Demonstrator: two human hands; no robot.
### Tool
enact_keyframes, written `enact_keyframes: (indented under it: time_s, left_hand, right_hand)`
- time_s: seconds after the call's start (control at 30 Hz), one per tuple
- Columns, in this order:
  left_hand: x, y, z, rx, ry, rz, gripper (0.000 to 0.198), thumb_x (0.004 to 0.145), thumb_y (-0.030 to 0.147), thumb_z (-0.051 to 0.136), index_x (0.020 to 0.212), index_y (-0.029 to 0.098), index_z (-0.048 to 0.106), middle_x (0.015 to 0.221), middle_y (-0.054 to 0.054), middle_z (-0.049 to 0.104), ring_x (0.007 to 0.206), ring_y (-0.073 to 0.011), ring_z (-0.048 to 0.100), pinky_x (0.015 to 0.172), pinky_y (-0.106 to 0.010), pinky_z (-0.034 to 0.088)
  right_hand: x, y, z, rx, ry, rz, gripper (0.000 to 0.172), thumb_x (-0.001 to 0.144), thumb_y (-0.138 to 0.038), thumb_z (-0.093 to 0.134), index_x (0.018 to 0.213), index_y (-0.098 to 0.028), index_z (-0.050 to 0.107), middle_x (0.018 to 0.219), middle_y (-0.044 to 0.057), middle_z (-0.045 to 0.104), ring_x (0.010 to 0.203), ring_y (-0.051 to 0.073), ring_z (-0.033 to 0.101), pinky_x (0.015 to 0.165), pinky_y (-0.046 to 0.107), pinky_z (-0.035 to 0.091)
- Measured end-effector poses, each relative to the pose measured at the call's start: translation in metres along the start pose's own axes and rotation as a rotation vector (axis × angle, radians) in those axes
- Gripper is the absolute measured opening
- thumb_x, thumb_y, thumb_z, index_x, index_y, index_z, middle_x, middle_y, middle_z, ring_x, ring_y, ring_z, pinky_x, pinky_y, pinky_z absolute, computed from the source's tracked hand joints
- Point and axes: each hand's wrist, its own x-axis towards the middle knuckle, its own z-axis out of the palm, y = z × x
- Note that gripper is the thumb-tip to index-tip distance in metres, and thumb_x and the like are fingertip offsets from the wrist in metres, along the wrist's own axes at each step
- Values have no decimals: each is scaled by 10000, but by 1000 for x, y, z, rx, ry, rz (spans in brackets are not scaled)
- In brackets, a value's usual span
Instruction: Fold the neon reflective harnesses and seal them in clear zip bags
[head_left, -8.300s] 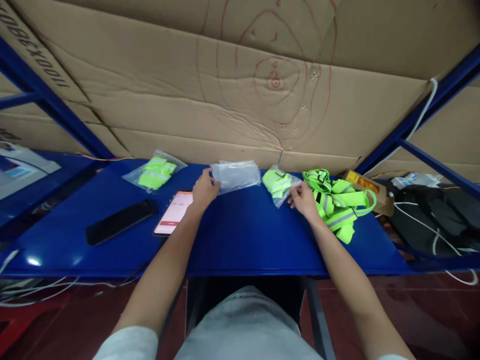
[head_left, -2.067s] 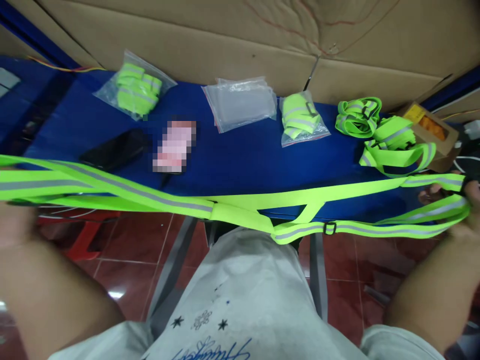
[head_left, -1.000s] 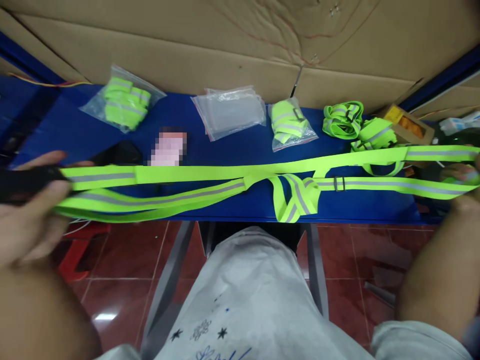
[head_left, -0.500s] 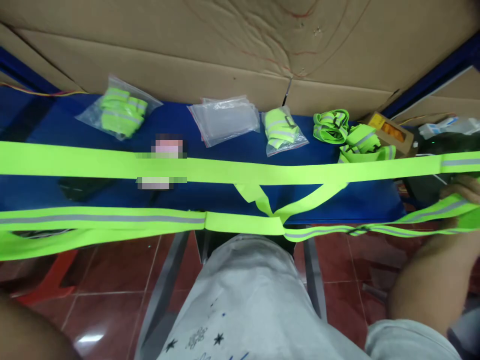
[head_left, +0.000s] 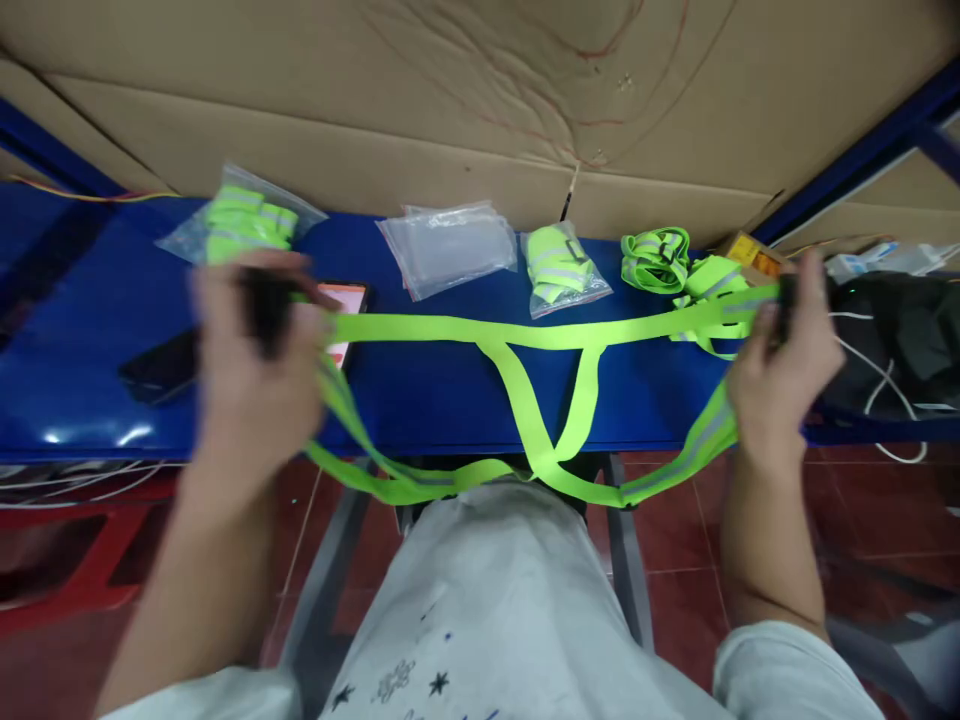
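Observation:
A neon green strap harness (head_left: 540, 335) with grey reflective stripes hangs between my two hands, above the blue table and its front edge. My left hand (head_left: 259, 360), blurred by motion, is closed on its left end, with a black piece at the fingers. At the right, my right hand (head_left: 784, 360) grips the other end, also with something black between thumb and fingers. Two narrower straps join in a V at the harness's middle, and its lower loop sags near my lap.
Along the back lie a bagged green harness (head_left: 251, 220), clear plastic bags (head_left: 450, 250), another bagged harness (head_left: 559, 268), a rolled harness (head_left: 655, 260) and loose straps (head_left: 716, 275). A dark phone (head_left: 161, 365) and a lit phone (head_left: 349, 300) lie left. Cardboard (head_left: 300, 120) stands behind.
Both hands have come inward, my left hand from out of view. The harness, stretched across the whole view before, now hangs slacker and narrower between them.

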Motion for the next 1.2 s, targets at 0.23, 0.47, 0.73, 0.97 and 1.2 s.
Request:
enact_keyframes:
  time_s: [0.23,0.47,0.73,0.97,1.2]
  left_hand:
    - [-25,85,82,325,-295,351,676,902,133,520,1550,77,336,1321,-216,624,1179,-349,656,993,-479,536]
    - [-26,99,90,349,-321,270,687,910,156,526,1554,22,327,1330,-237,613,1193,-355,641,952,-457,548]
    - [-26,101,92,298,-271,168,686,914,167,540,1550,34,322,1348,-253,593,1212,-367,633,962,-473,546]
    - [-21,108,94,332,-250,234,664,927,142,520,1559,30,346,1333,-249,591,1208,-365,628,983,-470,529]
    - [-9,101,90,291,-255,141,714,899,139,545,1561,25,303,1374,-275,555,1227,-394,602,971,-520,529]
  right_hand:
    - [-21,-136,28,-19,-340,-184,626,1015,-120,367,1622,-249,451,1448,185,584,1162,310,590,953,471,473]
    - [-30,-152,35,18,-379,-163,646,1004,-110,339,1639,-202,411,1440,208,559,1092,306,559,883,453,463]
    - [-33,-159,43,19,-437,-65,696,973,-96,370,1663,-182,360,1493,231,497,1134,326,559,924,474,485]
    - [-30,-166,51,82,-393,-132,728,964,-85,383,1681,-172,291,1453,228,514,1146,325,537,954,486,494]
    - [-12,-160,46,101,-299,-75,727,985,-104,338,1699,-181,225,1475,252,462,1295,376,498,1006,556,476]
